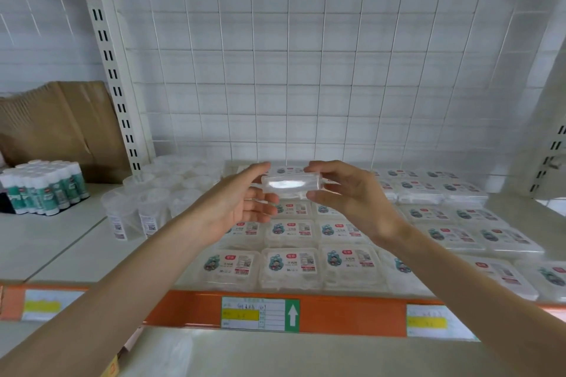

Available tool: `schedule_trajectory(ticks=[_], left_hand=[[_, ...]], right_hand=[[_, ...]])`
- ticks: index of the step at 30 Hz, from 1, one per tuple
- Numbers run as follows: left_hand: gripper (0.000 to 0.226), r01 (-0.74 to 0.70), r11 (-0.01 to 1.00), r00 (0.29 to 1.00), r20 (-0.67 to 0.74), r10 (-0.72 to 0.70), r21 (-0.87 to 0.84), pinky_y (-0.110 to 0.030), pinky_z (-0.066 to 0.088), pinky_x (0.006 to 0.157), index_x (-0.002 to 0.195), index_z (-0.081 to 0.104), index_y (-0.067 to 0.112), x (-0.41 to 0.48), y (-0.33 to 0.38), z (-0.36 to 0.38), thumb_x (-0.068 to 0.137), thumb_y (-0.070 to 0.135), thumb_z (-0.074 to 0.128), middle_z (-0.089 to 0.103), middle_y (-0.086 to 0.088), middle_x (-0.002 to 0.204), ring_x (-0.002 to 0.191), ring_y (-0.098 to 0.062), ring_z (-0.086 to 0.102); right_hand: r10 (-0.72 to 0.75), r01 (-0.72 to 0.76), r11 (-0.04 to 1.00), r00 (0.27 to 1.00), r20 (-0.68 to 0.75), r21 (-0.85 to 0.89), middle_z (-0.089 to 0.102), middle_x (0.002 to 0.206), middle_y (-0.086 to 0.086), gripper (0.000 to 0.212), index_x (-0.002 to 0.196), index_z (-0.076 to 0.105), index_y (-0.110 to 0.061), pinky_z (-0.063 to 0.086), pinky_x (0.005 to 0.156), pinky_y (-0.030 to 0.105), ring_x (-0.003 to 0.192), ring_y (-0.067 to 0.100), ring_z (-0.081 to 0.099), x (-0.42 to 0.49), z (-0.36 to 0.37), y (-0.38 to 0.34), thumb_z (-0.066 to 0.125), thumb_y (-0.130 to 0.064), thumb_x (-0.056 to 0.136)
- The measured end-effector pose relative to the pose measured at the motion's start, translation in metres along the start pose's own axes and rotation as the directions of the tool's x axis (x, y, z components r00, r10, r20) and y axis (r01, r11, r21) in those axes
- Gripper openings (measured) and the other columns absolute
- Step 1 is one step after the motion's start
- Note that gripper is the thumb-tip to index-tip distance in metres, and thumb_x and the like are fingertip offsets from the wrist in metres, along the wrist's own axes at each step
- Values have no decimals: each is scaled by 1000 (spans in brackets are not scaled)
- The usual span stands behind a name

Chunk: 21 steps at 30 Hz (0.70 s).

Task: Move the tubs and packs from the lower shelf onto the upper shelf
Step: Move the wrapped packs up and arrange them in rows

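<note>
**Above a stocked shop shelf: one clear pack held by two hands**

Over the middle of the white shelf (61,242), held level and edge-on: one small clear plastic pack (291,186), label side out of sight, contents washed out by glare. Pinched at its left end by the left hand (242,205), one digit over the top, the others curled beneath. Pinched at its right end by the right hand (352,193), fingertips above and below. Both forearms cut off at the lower frame edge.

Below, lying flat in rows: matching clear packs with cartoon labels (291,266). Three plainly shown in the front row between the forearms. More to the right, some covered by the right forearm, back rows hidden behind the hands, so no full count.

To the left, a cluster of round clear tubs (147,211), too pale and overlapping to count. Further left, one shrink-wrapped bundle of white-and-teal tubes (46,190), cut off by the frame edge, with brown cardboard sheets (61,125) behind. Along the shelf front, an orange rail (190,309) carrying three price tags (257,314), writing unreadable.
</note>
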<state>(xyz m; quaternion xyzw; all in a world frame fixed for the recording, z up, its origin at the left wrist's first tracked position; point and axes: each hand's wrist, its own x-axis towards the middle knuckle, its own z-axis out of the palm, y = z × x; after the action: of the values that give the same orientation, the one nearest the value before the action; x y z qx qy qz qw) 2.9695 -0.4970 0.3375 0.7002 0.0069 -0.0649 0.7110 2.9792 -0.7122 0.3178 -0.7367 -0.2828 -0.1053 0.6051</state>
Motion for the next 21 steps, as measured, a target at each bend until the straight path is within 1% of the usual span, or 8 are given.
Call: schedule_trajectory(ticks=[2, 4, 6, 9, 13, 16, 19, 21], left_hand=[[35, -7, 997, 1000, 20, 9, -80, -26, 56, 56, 123, 60, 5, -1, -2, 0, 94, 26, 63, 72, -14, 90, 67, -19, 69], [33, -28, 989, 999, 40, 34, -148, -23, 56, 58, 124, 61, 6, 0, -4, -2, 93, 14, 64, 73, -12, 94, 71, -17, 70], [34, -74, 982, 996, 37, 82, -173, -24, 57, 62, 126, 61, 11, 1, -5, -4, 92, 8, 64, 74, -12, 100, 76, -18, 71], [35, -134, 979, 990, 24, 139, -151, -25, 57, 66, 124, 62, 21, 1, -6, -8, 92, 6, 63, 75, -10, 103, 78, -18, 68], [34, -177, 982, 982, 47, 181, -69, -25, 52, 64, 123, 66, 24, 0, -3, -9, 96, 5, 57, 74, -5, 98, 74, -14, 60], [34, -189, 981, 980, 75, 186, 41, -26, 49, 69, 121, 66, 28, -1, -1, -4, 98, 7, 53, 75, -4, 103, 84, -14, 62], [33, -201, 973, 976, 108, 189, 111, -26, 49, 74, 120, 66, 31, -3, -1, 2, 100, 10, 50, 75, 0, 108, 90, -12, 65], [27, -194, 977, 979, 82, 187, 86, -26, 49, 71, 119, 65, 27, -1, -2, 4, 100, 15, 51, 75, -2, 105, 87, -12, 66]], right_hand=[[18, -18, 1000, 1000, 9, -17, 66, 122, -12, 35, 107, 71, -20, 49, 100, 47, 115, 13, 62, -1, 0, 2, 75, 2, 80], [44, -42, 997, 998, 38, -59, 62, 128, -13, 39, 108, 71, -22, 48, 103, 42, 118, 10, 60, -2, -1, 3, 73, 5, 80], [86, -78, 994, 989, 117, -70, 62, 128, -13, 39, 112, 69, -21, 49, 102, 35, 118, 8, 59, -2, -4, -2, 68, 7, 84], [155, -154, 988, 965, 213, -22, 66, 124, -6, 32, 112, 66, -16, 52, 97, 34, 113, 13, 63, 2, -10, -12, 64, 4, 88], [221, -216, 974, 972, 82, -63, 71, 113, -3, 23, 113, 64, -15, 52, 96, 37, 105, 16, 67, 16, -12, -23, 67, -21, 91], [329, -322, 944, 935, 132, -77, 75, 102, -1, 27, 118, 58, -19, 55, 87, 32, 98, 15, 70, 24, -7, -27, 64, -25, 93], [389, -375, 920, 906, 166, -114, 76, 97, 1, 31, 120, 57, -26, 53, 75, 26, 94, 16, 71, 26, 1, -24, 67, -25, 91], [396, -386, 918, 906, 145, -94, 76, 98, 2, 34, 121, 58, -26, 54, 78, 28, 94, 17, 71, 27, 4, -20, 68, -22, 89]])
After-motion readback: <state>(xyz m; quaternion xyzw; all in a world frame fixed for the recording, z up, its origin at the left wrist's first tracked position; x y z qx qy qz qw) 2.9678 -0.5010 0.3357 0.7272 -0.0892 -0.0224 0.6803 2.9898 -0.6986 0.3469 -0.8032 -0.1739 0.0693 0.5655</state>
